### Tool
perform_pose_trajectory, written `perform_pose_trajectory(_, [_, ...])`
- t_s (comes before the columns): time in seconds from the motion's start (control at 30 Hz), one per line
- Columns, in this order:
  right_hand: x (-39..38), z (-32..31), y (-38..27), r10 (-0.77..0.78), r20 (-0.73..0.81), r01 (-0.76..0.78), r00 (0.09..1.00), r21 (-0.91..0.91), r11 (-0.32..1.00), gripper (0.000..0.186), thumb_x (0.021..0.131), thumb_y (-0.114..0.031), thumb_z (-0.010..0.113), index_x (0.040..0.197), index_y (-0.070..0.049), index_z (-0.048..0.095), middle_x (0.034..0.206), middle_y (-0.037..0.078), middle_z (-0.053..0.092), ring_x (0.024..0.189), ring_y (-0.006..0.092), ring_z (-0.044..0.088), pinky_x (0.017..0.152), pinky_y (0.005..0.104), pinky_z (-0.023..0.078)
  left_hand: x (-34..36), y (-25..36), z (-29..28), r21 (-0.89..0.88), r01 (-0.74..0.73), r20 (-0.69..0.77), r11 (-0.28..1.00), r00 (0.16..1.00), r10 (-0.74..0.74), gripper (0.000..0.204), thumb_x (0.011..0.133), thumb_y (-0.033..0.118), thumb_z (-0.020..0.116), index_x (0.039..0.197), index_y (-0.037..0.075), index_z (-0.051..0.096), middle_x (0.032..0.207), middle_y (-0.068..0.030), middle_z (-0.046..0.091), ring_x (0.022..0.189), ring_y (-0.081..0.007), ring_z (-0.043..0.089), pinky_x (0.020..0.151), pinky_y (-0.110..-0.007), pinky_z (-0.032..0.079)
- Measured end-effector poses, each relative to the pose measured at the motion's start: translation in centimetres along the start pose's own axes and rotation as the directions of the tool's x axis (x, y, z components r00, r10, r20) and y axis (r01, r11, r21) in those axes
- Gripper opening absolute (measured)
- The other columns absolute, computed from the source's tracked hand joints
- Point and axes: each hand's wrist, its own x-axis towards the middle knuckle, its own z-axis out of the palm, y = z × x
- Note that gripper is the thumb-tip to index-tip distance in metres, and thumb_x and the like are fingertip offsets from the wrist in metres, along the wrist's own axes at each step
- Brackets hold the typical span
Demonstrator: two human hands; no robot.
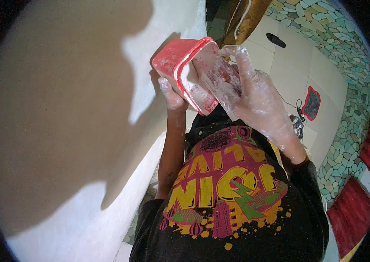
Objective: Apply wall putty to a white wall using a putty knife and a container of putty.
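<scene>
Red tub (164, 53): grasped by my left hand (174, 97) at its lower side; its open end faces my right hand, (260, 99) which grips a smeared flat blade (218, 81) (long axis slanting down-right) beside that opening.

red tub (169, 54) | white-smeared | tilted, mouth rightward | flat piece (214, 72) | smeared, at tub's mouth

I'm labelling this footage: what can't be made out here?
In the head view:
Left grip: fingers beyond the thumb, behind the red container.
Container's inner bottom: hidden by the flat smeared piece.
Shiny bundle: partly behind the right grip at the wrist.
Dark red area: cut off by the fisheye rim.
</scene>
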Motion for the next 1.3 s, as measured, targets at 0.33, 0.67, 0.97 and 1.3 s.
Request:
perform_pose_trajectory(0.33, [-0.9,1.8,4.7,0.031,-0.08,0.009,0.996,0.457,0.89,0.045,0.088,-0.002,0.069,0.13,-0.004,0.053,0.115,0.006,0.066,0.102,0.0117,0.062,0.088,0.0276,0.052,0.5,1.7,2.1,0.014,0.086,-0.079,0.996,0.993,-0.084,0.065,0.099,0.056,0.04,0.145,0.011,0.032,0.142,-0.0105,0.045,0.129,-0.0264,0.046,0.11,-0.045,0.038])
perform_pose_trajectory(0.67, [-0.8,2.0,5.4,0.017,-0.208,0.089,0.978,0.488,0.868,0.033,0.088,-0.008,0.068,0.119,0.001,0.06,0.098,0.013,0.07,0.088,0.0148,0.066,0.08,0.0302,0.052,0.4,2.7,2.7,-0.005,0.318,-0.047,0.948,0.947,-0.318,0.068,0.1,0.059,0.03,0.146,0.009,0.034,0.141,-0.012,0.046,0.127,-0.0255,0.048,0.108,-0.045,0.04])
perform_pose_trajectory(0.97, [0.9,2.6,4.2,-0.291,-0.418,0.331,0.86,0.023,0.944,0.036,0.082,-0.002,0.061,0.118,-0.001,0.061,0.099,0.024,0.066,0.09,0.0418,0.065,0.076,0.0427,0.054,0.1,2.4,3.6,-0.033,0.348,-0.005,0.937,0.937,-0.349,0.073,0.1,0.062,0.024,0.148,0.008,0.031,0.143,-0.0097,0.045,0.128,-0.0219,0.048,0.107,-0.038,0.041])
perform_pose_trajectory(1.3, [1.6,4.4,5.4,-0.346,-0.431,0.368,0.834,-0.033,0.929,0.04,0.079,-0.004,0.063,0.118,-0.001,0.06,0.099,0.023,0.064,0.089,0.042,0.064,0.076,0.0453,0.053,-0.3,2.1,3.8,-0.09,0.384,-0.039,0.919,0.921,-0.389,0.075,0.099,0.063,0.025,0.148,0.008,0.032,0.145,-0.0104,0.043,0.128,-0.0228,0.048,0.108,-0.039,0.04])
